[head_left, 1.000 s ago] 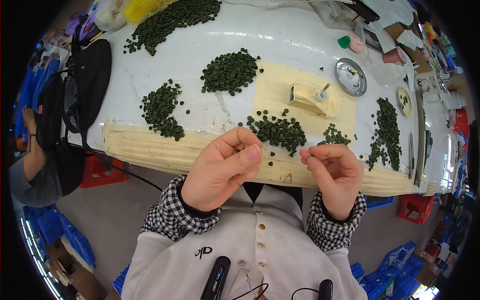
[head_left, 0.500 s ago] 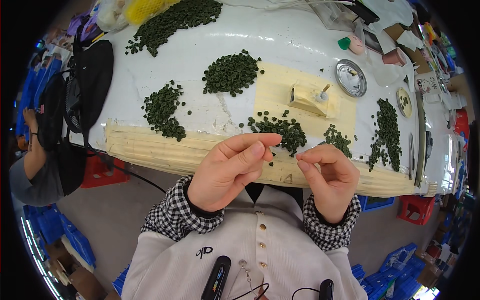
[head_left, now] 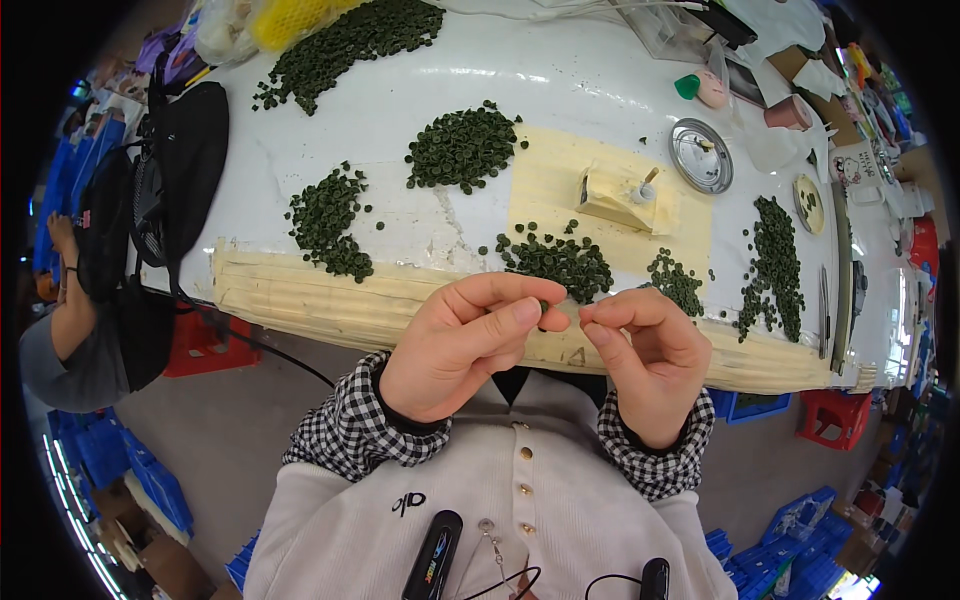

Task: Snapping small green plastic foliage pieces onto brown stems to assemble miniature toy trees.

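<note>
Above the table's taped front edge, my left hand (head_left: 450, 350) is closed in a pinch on a small dark green disc-like piece (head_left: 544, 306). Close to its right, my right hand (head_left: 655, 360) has thumb and forefinger pressed together; whatever they hold is too small to make out. The fingertips of the two hands are a short gap apart. Just beyond them lies a pile of similar green pieces (head_left: 560, 265), with a smaller pile (head_left: 676, 283) to its right. Behind these, a yellow-taped block (head_left: 612, 203) with a short upright stick rests on a yellow sheet (head_left: 540, 165).
More green piles lie at the left (head_left: 328, 222), centre (head_left: 465, 148), far left (head_left: 350, 45) and right (head_left: 775, 265). A round metal dish (head_left: 701, 156) and tweezers-like tool (head_left: 823, 310) are at the right. A black bag (head_left: 190, 160) stands left, near another person's arm (head_left: 72, 300).
My right hand has shifted slightly left and down. My left fingers have moved a little, and the green piece between them now shows.
</note>
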Action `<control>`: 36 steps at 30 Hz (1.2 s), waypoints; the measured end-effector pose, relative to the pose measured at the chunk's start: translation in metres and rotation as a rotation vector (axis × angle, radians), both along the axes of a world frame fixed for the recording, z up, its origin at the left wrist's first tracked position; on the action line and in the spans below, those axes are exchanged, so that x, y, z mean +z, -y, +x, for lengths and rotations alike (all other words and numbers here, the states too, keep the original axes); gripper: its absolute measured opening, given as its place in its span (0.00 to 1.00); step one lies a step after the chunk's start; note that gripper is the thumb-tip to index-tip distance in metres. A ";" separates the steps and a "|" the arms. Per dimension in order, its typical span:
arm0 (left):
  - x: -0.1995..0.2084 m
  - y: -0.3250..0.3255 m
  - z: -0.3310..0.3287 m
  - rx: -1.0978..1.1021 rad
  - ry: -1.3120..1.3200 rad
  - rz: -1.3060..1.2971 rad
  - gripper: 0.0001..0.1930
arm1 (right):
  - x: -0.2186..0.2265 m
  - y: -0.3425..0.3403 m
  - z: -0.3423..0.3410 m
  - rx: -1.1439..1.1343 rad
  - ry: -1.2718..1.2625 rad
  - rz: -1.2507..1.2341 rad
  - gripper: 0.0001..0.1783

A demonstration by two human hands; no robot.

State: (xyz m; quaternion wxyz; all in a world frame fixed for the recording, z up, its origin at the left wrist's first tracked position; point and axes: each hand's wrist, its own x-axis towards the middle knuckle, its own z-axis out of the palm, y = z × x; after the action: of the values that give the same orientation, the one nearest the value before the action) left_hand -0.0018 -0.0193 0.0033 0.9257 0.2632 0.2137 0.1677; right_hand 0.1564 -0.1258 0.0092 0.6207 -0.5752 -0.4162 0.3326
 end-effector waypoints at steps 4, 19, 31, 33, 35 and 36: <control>-0.001 0.001 0.000 -0.003 -0.016 0.029 0.12 | 0.000 -0.004 0.003 0.013 0.135 0.062 0.08; -0.003 0.011 0.006 0.130 -0.100 0.173 0.07 | -0.003 -0.009 -0.011 -0.032 0.168 0.097 0.09; -0.012 0.012 0.006 0.198 -0.045 0.115 0.07 | -0.006 -0.009 -0.017 -0.077 0.362 0.174 0.12; -0.012 0.012 0.007 0.205 -0.017 0.086 0.06 | -0.003 -0.008 -0.018 -0.056 0.438 0.180 0.13; -0.012 0.010 0.006 0.125 0.005 0.031 0.07 | -0.007 -0.008 -0.013 -0.006 0.319 0.186 0.12; -0.012 0.009 0.005 0.088 0.016 0.004 0.07 | -0.008 -0.008 -0.010 0.022 0.258 0.190 0.12</control>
State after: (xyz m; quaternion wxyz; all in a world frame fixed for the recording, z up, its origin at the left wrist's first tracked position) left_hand 0.0034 -0.0282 -0.0088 0.9186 0.2539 0.2173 0.2108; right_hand 0.1465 -0.1177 0.0009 0.6099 -0.5475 -0.5283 0.2217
